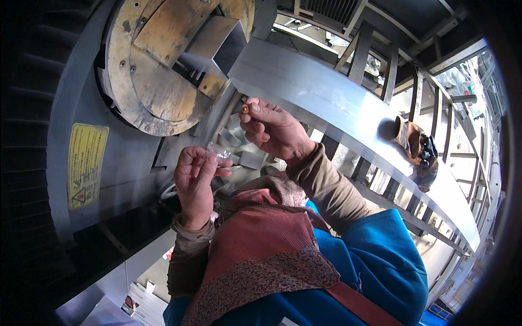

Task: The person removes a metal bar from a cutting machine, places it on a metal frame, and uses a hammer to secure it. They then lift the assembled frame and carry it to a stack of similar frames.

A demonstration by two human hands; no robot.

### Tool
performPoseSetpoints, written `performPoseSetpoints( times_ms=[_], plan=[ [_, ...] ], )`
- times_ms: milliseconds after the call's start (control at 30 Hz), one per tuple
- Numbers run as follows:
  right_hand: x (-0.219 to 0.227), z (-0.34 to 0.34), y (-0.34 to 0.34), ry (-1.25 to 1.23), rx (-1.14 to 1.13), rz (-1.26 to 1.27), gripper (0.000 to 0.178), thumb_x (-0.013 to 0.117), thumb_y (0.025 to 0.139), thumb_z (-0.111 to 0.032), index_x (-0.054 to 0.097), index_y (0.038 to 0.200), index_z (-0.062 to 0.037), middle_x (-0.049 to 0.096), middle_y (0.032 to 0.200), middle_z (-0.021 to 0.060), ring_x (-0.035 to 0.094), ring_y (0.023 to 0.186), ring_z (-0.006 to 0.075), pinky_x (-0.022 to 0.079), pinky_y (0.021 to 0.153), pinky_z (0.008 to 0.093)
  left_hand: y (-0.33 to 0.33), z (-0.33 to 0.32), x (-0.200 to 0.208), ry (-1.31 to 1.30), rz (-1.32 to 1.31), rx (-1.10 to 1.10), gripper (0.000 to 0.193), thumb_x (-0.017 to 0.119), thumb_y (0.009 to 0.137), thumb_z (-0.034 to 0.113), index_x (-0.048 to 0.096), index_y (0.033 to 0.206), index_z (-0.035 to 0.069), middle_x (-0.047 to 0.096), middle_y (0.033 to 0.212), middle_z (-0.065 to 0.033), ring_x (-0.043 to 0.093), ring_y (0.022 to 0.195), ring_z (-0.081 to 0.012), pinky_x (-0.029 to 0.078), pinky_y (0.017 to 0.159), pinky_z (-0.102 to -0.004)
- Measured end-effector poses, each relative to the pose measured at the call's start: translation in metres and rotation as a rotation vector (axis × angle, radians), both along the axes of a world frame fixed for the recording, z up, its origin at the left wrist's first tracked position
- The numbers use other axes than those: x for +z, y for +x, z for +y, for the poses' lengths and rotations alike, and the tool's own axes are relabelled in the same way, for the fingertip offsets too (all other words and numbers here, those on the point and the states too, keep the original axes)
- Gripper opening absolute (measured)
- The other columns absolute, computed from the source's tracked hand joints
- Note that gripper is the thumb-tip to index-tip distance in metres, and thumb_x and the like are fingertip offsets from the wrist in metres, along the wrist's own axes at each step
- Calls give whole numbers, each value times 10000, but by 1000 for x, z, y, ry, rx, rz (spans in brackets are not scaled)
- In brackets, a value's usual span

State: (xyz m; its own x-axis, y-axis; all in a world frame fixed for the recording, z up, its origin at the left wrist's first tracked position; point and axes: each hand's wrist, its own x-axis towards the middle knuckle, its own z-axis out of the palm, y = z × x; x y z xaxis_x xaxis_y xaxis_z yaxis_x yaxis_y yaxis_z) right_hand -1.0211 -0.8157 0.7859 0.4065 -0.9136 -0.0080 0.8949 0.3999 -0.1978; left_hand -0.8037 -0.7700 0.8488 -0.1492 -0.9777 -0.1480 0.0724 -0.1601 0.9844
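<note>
My left hand [197,182] pinches a small clear plastic bag [218,151] between thumb and fingers. Whether anything lies inside the bag is too small to tell. Up and to the right of it, my right hand [276,129] is closed on a small copper-coloured metal part [245,109], held between thumb and forefinger. The part looks short and round; its exact kind cannot be made out. Both hands are raised in front of a machine's round chuck face [157,81], apart from each other and touching neither the chuck nor the beam.
A square metal tube [217,46] sits in the chuck. The long, wide metal beam [321,87] runs toward the lower right, with a brown work glove [410,142] and a dark object on it. Behind stands a slatted metal frame [389,73]. A yellow label [87,165] marks the machine's left side.
</note>
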Motion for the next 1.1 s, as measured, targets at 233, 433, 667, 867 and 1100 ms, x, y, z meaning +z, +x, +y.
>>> performPoseSetpoints(
  times_ms=[233,433,667,867,1100],
  plan=[
    [-9,-15,6,-32,32,-32,125,586,1056,-127,622,1120,-25,696,1010,90,557,678,78,439,539,189,7,5,-8,28,-17,28,77,604,1027,85,556,1081,58,689,1019,-83,730,865,-195,593,710,-287],
    [-3,-32,0,-31,33,14,114,582,1052,-103,617,1131,-30,691,1006,75,566,681,75,448,546,191,13,13,-18,93,-15,103,77,614,1015,56,547,1051,46,680,962,-79,735,845,-189,592,709,-271],
    [13,-103,-4,-112,-118,49,138,603,1043,-121,630,1133,-20,652,959,44,568,704,70,438,573,189,29,29,-35,164,-48,163,79,615,1016,67,552,1057,47,681,960,-80,727,840,-189,590,711,-292],
    [21,-174,10,-47,-270,-37,128,594,1056,-137,631,1117,-30,658,930,49,564,710,74,444,590,191,37,41,-42,175,-100,187,80,619,1013,80,553,1050,51,683,935,-84,719,831,-185,590,723,-309],
    [11,-214,21,-67,-265,-119,148,566,1062,-131,652,1147,-45,710,1028,78,615,704,81,483,614,231,43,44,-45,205,-90,227,82,616,1011,80,548,1042,46,680,920,-87,721,818,-192,597,733,-331]
  ],
)
